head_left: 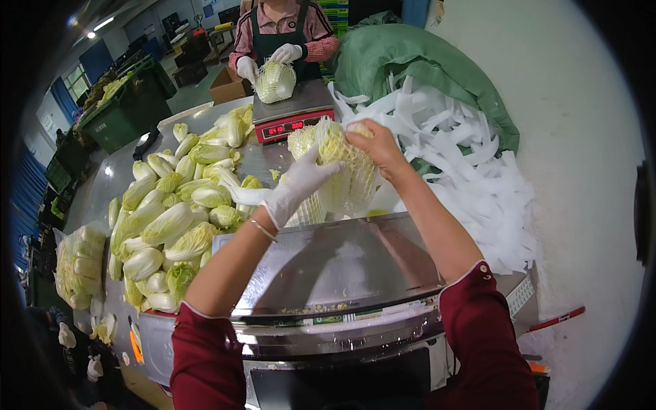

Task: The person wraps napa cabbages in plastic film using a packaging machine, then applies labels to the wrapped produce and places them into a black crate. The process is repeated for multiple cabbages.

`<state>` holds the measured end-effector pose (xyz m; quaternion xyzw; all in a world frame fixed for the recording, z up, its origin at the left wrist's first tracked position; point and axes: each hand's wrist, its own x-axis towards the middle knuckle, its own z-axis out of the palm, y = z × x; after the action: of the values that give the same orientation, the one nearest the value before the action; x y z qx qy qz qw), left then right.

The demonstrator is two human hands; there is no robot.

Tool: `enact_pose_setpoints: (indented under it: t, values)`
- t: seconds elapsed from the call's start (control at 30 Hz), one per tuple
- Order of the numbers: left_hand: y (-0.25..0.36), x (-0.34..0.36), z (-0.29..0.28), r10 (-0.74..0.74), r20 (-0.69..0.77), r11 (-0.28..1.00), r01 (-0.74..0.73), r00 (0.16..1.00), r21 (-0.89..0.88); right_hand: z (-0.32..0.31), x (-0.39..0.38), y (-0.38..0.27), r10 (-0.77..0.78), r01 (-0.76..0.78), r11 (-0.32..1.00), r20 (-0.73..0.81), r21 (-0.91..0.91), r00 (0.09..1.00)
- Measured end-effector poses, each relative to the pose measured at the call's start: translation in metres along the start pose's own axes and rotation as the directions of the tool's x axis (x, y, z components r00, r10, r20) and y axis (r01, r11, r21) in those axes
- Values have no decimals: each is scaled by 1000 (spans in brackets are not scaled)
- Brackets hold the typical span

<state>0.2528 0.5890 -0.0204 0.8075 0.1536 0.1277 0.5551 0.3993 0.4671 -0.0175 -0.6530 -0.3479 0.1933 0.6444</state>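
Note:
A napa cabbage [347, 179] in a white foam net is upright between my hands, above the far edge of the metal surface. My left hand [305, 183], in a white glove, presses against its left side with thumb and fingers apart around it. The bare fingers of my right hand [376, 149] curl over its upper right side. Clear film seems to cover part of it. Another netted cabbage [301, 141] shows just behind, and a netted piece [309, 213] lies partly hidden below my left hand.
Loose napa cabbages [174, 215] heap at the left. A red scale [273, 131] stands ahead, where a co-worker [280, 31] holds a netted cabbage [275, 82]. White foam nets [471, 191] spill from a green sack [424, 58] at right. Bagged cabbages [82, 263] sit far left.

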Motion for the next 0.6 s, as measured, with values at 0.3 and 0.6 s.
enact_pose_setpoints:
  t: [0.3,0.6]
  values:
    - [139,-120,-54,129,267,675,-281,955,682,75,-161,-80,187,67,743,-303,666,934]
    - [41,-152,-13,188,355,450,-401,916,798,63,-243,-34,284,-208,952,-389,226,876]
